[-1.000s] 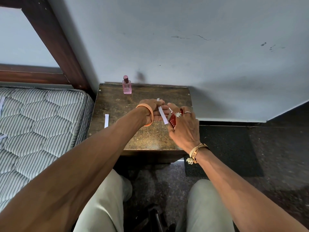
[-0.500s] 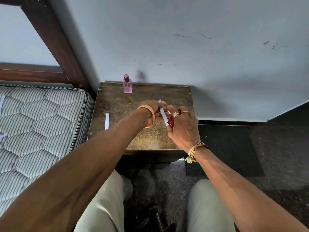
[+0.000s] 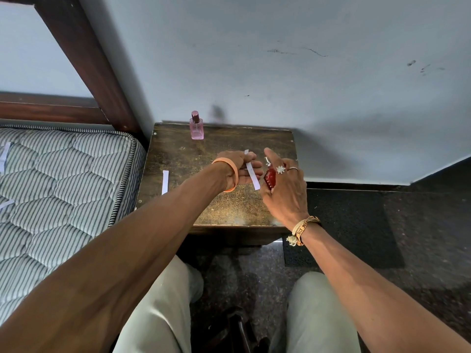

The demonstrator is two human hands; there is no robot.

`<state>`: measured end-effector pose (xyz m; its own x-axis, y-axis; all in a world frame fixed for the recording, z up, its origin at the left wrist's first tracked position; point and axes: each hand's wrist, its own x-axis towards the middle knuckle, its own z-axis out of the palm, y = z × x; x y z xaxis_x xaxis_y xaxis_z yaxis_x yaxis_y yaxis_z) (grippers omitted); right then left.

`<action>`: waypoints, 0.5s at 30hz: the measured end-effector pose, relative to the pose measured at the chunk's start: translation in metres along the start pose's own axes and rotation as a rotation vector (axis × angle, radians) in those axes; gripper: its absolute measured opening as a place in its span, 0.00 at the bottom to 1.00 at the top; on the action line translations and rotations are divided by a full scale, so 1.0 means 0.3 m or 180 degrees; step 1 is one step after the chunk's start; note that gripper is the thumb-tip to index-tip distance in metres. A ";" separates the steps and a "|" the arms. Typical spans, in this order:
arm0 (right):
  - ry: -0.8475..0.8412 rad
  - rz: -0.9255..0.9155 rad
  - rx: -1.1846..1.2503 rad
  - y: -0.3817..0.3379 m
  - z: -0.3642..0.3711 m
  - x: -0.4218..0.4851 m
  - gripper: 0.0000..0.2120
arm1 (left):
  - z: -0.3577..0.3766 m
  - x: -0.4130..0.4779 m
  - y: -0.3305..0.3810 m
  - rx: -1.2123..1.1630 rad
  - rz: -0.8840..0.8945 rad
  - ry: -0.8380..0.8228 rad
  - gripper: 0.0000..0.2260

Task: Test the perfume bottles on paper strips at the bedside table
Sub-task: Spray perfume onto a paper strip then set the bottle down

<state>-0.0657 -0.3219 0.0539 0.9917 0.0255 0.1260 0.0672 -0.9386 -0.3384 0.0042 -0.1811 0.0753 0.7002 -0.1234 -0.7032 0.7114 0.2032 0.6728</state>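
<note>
Forefinger now raised, right hand (image 3: 284, 192) grips small red glass perfume bottle (image 3: 270, 177); left hand (image 3: 237, 168) pinches narrow white paper strip (image 3: 252, 175) just beside those fingertips. Aim nozzle at strip, then press squarely.

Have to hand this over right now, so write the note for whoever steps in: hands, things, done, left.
Left hand holds a paper strip between its fingers above the bedside table.
Right hand grips the red perfume bottle beside it, index finger raised by the sprayer.
Pink bottle stands capped at the table's back; a second strip lies flat near its left edge.
Done: cannot tell if any strip is sprayed.
Left: likely spray red on the held strip, then test pink.
</note>
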 end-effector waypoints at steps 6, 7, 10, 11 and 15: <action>-0.0138 -0.0251 -0.0650 -0.007 -0.019 0.004 0.30 | 0.000 0.005 0.001 -0.0017 -0.0029 0.0021 0.07; -0.0249 -0.0244 -0.0796 -0.008 -0.019 0.005 0.28 | 0.002 0.004 0.001 -0.0026 -0.0030 0.0031 0.07; -0.0212 -0.0149 -0.0544 -0.006 -0.005 0.002 0.25 | 0.004 0.000 0.001 0.0010 -0.0033 0.0002 0.07; -0.0166 -0.0126 -0.0273 -0.004 0.001 0.000 0.28 | 0.003 0.000 -0.001 0.0011 -0.0025 -0.0028 0.07; -0.0042 0.0455 0.1081 -0.008 -0.003 -0.005 0.37 | -0.011 0.012 -0.018 0.0039 0.0004 -0.0078 0.09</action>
<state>-0.0674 -0.3200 0.0555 0.9949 -0.0912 0.0437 -0.0419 -0.7653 -0.6424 0.0027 -0.1793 0.0684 0.7023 -0.1470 -0.6965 0.7111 0.1916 0.6765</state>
